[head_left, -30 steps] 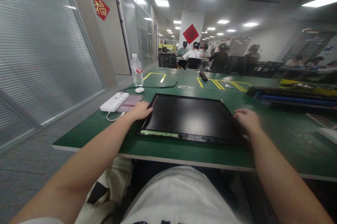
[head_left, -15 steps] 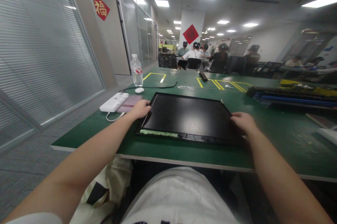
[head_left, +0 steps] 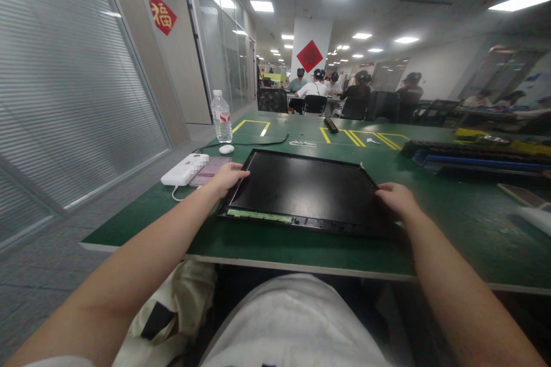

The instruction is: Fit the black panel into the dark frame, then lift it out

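Observation:
A black flat display panel (head_left: 301,186) lies face up on the green table (head_left: 451,229), with a strip of green circuit board along its near edge. My left hand (head_left: 226,176) grips the panel's left edge, fingers curled over it. My right hand (head_left: 396,199) is closed on the panel's right edge near the front corner. Both forearms reach in from below.
Left of the panel lie a white power bank (head_left: 184,169) with a cable and a phone (head_left: 209,170). Behind them stand a water bottle (head_left: 222,117) and a small white case (head_left: 226,149). Dark trays (head_left: 473,157) sit at the right. Several people sit at far tables.
Both hands have stayed on the panel's edges; the panel has shifted slightly left and away. My right hand slid a little toward the near right corner.

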Available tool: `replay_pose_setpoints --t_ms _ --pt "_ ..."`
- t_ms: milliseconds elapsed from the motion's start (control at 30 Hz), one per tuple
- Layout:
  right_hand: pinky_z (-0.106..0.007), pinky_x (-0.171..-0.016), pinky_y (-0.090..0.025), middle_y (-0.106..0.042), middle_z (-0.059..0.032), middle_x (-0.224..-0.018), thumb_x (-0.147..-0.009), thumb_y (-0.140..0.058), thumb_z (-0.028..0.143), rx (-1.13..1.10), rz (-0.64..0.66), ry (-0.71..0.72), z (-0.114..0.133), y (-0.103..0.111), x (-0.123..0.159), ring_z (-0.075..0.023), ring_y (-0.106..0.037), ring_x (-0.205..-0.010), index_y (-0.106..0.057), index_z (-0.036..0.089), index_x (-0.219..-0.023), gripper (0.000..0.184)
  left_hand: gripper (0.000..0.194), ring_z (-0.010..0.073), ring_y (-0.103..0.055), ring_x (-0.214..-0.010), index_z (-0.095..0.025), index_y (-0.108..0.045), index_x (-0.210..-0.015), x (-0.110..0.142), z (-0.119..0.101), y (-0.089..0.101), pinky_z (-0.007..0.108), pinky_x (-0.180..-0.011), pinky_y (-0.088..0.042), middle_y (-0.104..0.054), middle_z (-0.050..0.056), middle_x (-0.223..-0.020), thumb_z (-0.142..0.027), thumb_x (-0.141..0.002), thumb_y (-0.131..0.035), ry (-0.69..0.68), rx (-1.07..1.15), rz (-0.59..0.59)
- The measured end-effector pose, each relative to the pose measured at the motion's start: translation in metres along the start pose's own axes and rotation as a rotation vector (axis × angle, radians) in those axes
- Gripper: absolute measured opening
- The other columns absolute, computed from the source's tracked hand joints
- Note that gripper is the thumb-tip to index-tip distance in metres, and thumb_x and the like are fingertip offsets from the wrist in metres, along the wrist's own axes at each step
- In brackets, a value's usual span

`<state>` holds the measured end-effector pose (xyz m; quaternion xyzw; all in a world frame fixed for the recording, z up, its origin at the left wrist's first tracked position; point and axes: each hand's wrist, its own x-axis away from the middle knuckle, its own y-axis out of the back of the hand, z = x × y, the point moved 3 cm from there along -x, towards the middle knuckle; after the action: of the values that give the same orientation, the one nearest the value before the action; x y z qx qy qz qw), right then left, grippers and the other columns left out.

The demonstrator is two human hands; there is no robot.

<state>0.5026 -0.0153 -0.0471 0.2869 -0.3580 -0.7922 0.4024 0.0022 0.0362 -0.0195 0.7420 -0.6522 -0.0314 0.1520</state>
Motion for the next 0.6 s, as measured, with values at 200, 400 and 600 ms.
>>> replay_pose_setpoints --t_ms 200,400,600 --pt "-0.035 -0.080 -0.055 -0.076 -0.0111 -0.092 -0.071 -0.067 0.025 -0.019 0.022 -0.006 -0.0018 -0.0001 -0.0001 -0.0267 -0.072 -0.088 -0.078 0.019 -0.094 0.026 0.064 0.0194 -0.068 -0.055 -0.021 -0.052 -0.138 0.0035 -0.0017 -0.0014 0.033 -0.058 -0.058 -0.074 0.004 -0.079 -0.021 -0.078 -0.076 0.070 0.152 0.053" --pt "-0.036 -0.084 -0.054 -0.076 -0.0128 -0.100 -0.073 -0.065 0.024 -0.010 0.029 -0.014 0.0023 0.0004 0.0034 -0.0275 -0.071 -0.093 -0.077 0.018 -0.096 0.027 0.074 0.0188 -0.069 -0.056 -0.027 -0.041 -0.150 0.0073 -0.0056 -0.0054 0.033 -0.058 -0.060 -0.074 0.004 -0.080 -0.014 -0.083 -0.070 0.103 0.333 0.135" --pt "-0.036 -0.087 -0.053 -0.076 -0.0125 -0.103 -0.074 -0.064 0.023 -0.012 0.024 -0.005 0.0025 -0.0004 0.0049 -0.0277 -0.071 -0.097 -0.077 0.018 -0.098 0.027 0.084 0.0202 -0.073 -0.063 -0.025 -0.039 -0.153 0.0048 -0.0043 -0.0056 0.034 -0.061 -0.062 -0.077 0.007 -0.086 -0.010 -0.078 -0.074 0.099 0.407 0.183"
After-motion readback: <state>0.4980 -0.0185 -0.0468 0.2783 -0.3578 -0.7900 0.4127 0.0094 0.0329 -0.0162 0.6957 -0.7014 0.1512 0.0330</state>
